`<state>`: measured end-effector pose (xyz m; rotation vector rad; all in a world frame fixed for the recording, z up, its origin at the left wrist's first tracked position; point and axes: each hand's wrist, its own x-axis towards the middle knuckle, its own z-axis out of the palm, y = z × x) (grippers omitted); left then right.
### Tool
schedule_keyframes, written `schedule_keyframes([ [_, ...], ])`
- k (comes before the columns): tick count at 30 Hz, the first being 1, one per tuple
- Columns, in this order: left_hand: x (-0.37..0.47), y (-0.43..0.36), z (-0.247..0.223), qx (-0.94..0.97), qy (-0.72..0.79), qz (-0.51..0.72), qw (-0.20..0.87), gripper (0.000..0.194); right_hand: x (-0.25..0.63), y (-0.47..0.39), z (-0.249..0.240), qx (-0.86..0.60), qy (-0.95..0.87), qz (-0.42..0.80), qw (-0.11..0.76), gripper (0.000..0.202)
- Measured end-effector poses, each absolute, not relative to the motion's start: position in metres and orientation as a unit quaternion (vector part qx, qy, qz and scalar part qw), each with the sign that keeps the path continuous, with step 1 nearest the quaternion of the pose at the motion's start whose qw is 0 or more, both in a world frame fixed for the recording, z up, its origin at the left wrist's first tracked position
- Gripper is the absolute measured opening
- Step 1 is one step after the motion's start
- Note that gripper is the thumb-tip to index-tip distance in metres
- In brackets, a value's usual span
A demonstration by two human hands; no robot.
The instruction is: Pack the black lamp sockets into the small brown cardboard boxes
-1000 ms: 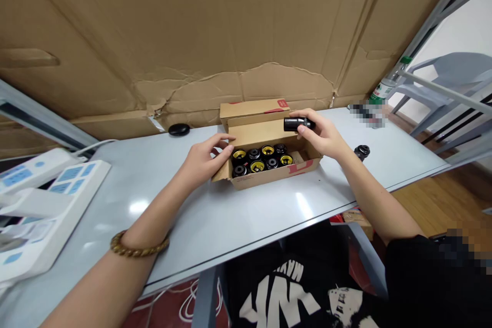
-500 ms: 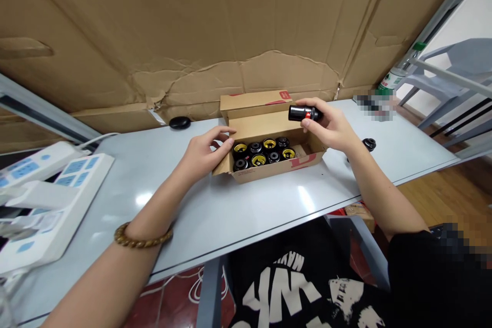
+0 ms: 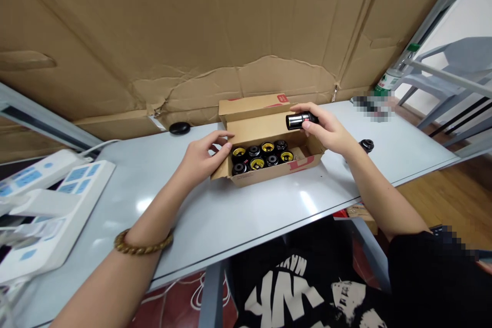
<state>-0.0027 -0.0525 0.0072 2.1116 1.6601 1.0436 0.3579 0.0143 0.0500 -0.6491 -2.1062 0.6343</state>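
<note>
An open cardboard box [image 3: 265,177] with a red mark stands on the table. Several black cylinders, some with yellow insides such as one at the front [image 3: 257,164], stand upright in its left and middle part; its right end shows bare cardboard. My left hand [image 3: 205,155] grips the box's left edge, thumb and fingers on the side flap. Above the right end of the box, my right hand [image 3: 326,128] holds a black cylinder [image 3: 296,121] lying sideways, its end pointing left.
A black round object [image 3: 179,128] lies at the table's back edge. White power strips [image 3: 82,184] with plugs and cables are at the left. Right of the box is another black part [image 3: 367,145]; a green-capped bottle [image 3: 388,81] stands at the back right.
My right hand has lowered the black cylinder slightly toward the box. My left hand still grips the box edge. The view has shifted a little.
</note>
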Motion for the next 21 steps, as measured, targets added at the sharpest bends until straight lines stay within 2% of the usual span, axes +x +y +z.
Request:
schedule_keyframes([
  [11, -0.0048, -0.0524, 0.0076, 0.727, 0.567, 0.366, 0.130, 0.044, 0.3553, 0.0076, 0.0522, -0.243, -0.847, 0.227, 0.414, 0.036],
  [17, -0.0025, -0.0542, 0.0089, 0.729, 0.565, 0.364, 0.127, 0.042, 0.3538, 0.0063, 0.0513, -0.240, -0.851, 0.233, 0.406, 0.046],
  [21, -0.0019, -0.0554, 0.0099, 0.729, 0.565, 0.363, 0.133, 0.042, 0.3540, 0.0045, 0.0526, -0.243, -0.841, 0.251, 0.413, 0.043],
])
